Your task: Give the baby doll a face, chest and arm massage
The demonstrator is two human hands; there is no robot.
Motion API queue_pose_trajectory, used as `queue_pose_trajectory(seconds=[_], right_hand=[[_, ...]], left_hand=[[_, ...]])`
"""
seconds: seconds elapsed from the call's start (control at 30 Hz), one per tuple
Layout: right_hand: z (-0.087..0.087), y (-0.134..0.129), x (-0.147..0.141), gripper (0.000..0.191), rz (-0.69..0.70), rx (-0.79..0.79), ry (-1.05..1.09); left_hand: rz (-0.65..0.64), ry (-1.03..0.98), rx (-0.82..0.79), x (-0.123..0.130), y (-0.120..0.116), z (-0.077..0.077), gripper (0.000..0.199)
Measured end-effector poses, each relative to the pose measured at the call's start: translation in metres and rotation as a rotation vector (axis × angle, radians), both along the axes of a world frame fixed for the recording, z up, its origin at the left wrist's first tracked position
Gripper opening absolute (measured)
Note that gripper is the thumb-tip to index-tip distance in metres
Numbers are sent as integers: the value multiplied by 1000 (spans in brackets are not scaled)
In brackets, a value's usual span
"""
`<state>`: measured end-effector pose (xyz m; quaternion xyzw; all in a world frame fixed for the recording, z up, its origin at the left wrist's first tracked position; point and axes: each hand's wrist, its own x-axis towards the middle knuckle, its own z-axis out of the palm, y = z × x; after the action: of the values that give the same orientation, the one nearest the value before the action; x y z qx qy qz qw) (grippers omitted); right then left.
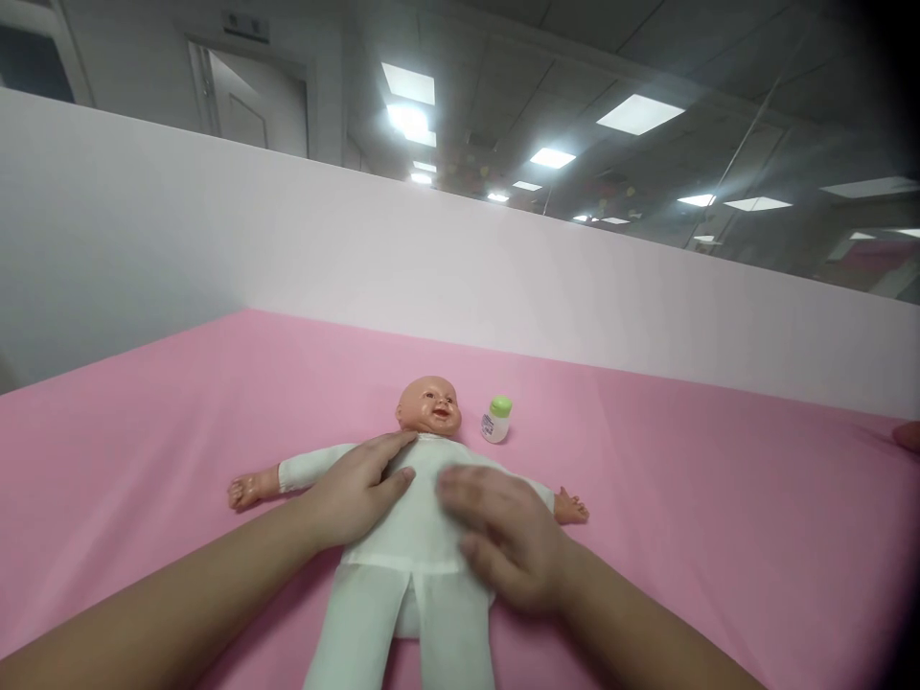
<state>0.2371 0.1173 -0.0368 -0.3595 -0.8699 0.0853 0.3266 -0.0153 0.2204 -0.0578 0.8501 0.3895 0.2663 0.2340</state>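
A baby doll (pixel 413 546) with a white cloth body lies on its back, head away from me and arms spread. My left hand (pixel 363 489) rests open along the left side of its chest, fingers stretched toward the neck. Over the right side of the chest is my right hand (pixel 510 537), blurred by motion, its fingers extended and apart from the thumb. Neither hand holds anything. Just right of the doll's head stands a small clear bottle (pixel 495 424) with a green cap and a printed label.
Pink cloth (pixel 682 479) covers the table. A white partition (pixel 503 278) runs along its back and left side. At the far right edge, part of what looks like a hand (pixel 907 436) shows. Ceiling lights and a door (pixel 251 105) appear beyond.
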Motion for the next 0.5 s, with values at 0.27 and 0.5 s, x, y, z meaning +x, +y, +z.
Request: queue_pose_trajectory(seconds=[0.27, 0.5], right_hand=[[-9, -7, -26, 75, 266, -146, -219], [-18, 28, -5, 70, -68, -233, -184]], left_hand=[[11, -15, -5, 0, -2, 0, 59], [-16, -42, 8, -4, 0, -1, 54]])
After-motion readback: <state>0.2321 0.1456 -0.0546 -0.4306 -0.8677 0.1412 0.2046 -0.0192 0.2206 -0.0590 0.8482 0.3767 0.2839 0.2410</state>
